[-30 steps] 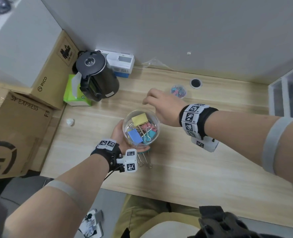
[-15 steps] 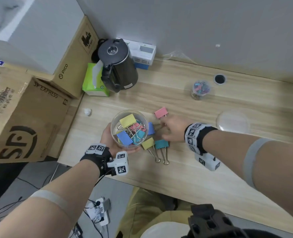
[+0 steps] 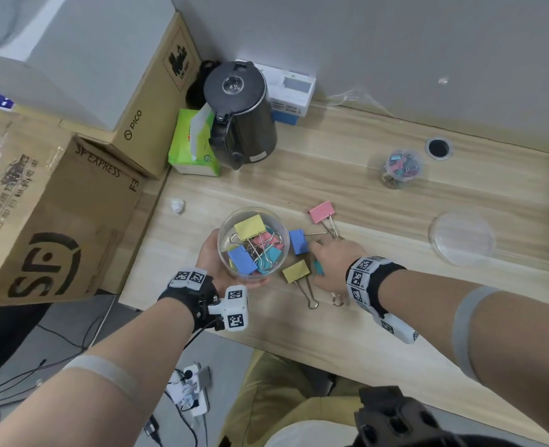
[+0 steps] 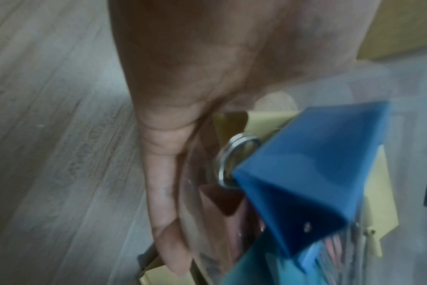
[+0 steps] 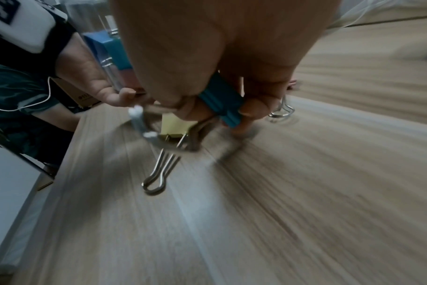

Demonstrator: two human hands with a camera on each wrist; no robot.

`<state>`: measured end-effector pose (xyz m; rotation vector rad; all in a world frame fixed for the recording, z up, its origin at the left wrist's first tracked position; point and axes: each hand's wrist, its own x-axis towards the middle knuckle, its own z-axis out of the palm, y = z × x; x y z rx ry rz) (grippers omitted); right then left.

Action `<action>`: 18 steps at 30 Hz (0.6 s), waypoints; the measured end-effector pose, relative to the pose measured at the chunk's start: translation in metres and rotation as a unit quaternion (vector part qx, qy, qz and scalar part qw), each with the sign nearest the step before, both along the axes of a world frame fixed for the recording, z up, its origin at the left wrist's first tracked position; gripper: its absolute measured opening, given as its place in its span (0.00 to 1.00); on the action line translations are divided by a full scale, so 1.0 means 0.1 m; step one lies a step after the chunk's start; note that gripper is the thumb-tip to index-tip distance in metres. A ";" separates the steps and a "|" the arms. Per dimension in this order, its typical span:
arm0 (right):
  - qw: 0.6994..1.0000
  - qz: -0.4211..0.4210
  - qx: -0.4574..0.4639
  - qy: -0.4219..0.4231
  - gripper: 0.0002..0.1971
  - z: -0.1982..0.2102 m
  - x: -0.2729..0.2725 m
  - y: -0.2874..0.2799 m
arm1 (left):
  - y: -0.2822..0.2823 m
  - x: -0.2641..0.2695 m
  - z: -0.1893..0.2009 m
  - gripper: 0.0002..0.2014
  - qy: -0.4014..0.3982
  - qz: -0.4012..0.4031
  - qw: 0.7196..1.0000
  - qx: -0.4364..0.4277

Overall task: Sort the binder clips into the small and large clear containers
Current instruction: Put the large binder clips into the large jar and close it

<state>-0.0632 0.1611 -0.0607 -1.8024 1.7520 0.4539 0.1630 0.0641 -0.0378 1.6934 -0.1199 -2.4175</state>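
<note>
My left hand [image 3: 210, 261] grips the large clear container [image 3: 253, 241] near the desk's front left edge; several big coloured clips lie inside, with a blue clip [image 4: 312, 173] close to the left wrist camera. My right hand [image 3: 329, 262] pinches a teal binder clip [image 5: 219, 100] just above the desk, thumb and fingers curled round it. Loose on the desk beside it lie a yellow clip [image 3: 296, 271], a blue clip [image 3: 298, 241] and a pink clip [image 3: 322, 211]. The small clear container [image 3: 401, 167], full of little clips, stands far right at the back.
A black kettle [image 3: 239, 114], a green tissue pack [image 3: 192, 145] and a white-blue box [image 3: 291, 93] stand at the back left. Cardboard boxes [image 3: 51, 214] flank the desk's left edge. A clear round lid [image 3: 461, 241] lies at the right, and a cable hole [image 3: 438, 147] sits near the wall.
My right hand came down from above the large container to the loose clips and took hold of the teal one. The head view swung left and down.
</note>
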 end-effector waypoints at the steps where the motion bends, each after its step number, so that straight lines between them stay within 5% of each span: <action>1: 1.000 -0.004 0.000 -0.012 0.22 0.02 0.00 -0.01 | -0.01 -0.01 0.00 0.36 0.001 -0.003 1.000 0.001; 5: 0.998 0.001 0.028 -0.057 0.13 0.07 0.05 -0.06 | -0.05 -0.05 0.02 0.37 0.010 -0.016 1.000 -0.001; 18: 0.999 -0.016 -0.028 -0.040 0.30 -0.04 0.39 0.00 | -0.02 0.02 0.00 0.34 0.015 -0.023 1.000 -0.011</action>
